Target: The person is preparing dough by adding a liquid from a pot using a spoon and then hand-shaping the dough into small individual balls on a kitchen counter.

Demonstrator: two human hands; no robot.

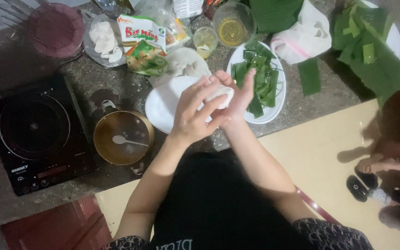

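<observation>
A lump of white dough (222, 95) is pressed between my two palms above the counter. My left hand (194, 113) lies on top of it with fingers spread. My right hand (240, 95) cups it from beneath, palm up. Under the hands sits a white plate (163, 105). Just right of it, a white oval plate (274, 109) holds cut green leaf strips (260, 76).
A black induction cooker (35, 134) stands at the left, a brass pot (122, 137) with a white spoon beside it. At the back lie a flour bag (140, 42), a plate of dough pieces (103, 39), a glass bowl of oil (232, 23) and banana leaves (371, 51). Another person (396, 153) is at the right.
</observation>
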